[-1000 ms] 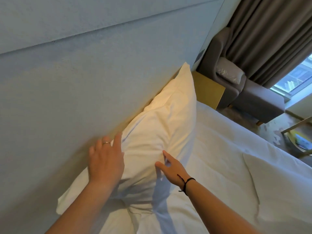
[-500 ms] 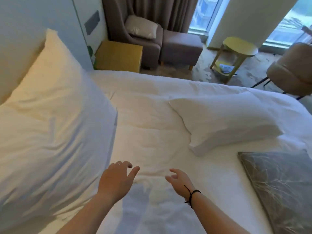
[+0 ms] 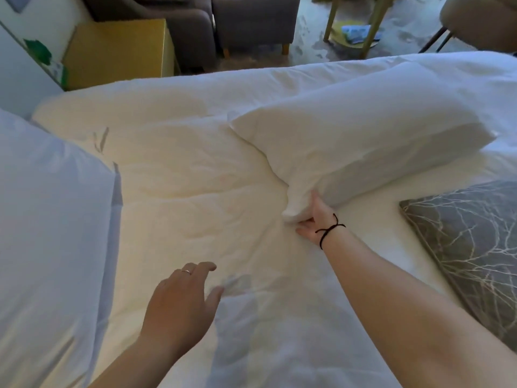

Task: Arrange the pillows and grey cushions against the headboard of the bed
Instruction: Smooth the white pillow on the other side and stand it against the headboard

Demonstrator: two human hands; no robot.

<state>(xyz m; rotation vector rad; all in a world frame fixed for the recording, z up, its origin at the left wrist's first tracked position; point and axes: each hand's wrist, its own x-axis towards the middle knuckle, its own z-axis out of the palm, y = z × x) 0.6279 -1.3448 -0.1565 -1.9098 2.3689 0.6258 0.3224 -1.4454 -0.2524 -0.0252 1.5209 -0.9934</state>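
Note:
A white pillow (image 3: 361, 135) lies flat on the white duvet (image 3: 181, 169) in the middle of the bed. My right hand (image 3: 314, 219) grips its near corner, fingers hidden under the fabric. My left hand (image 3: 181, 306) hovers open over the duvet, lower and to the left, holding nothing. Another white pillow (image 3: 47, 233) stands at the left edge of the view. A grey cushion with a pale branch pattern (image 3: 472, 253) lies on the bed at the right.
Beyond the bed's far side stand a yellow bedside cabinet (image 3: 117, 51), a grey armchair with footstool (image 3: 251, 21), a small round yellow table (image 3: 355, 26) and a beige chair (image 3: 478, 21).
I have turned away from the pillow at the headboard. My right hand has reached out and taken hold of the corner of the pillow lying on the bed. My left hand stays open.

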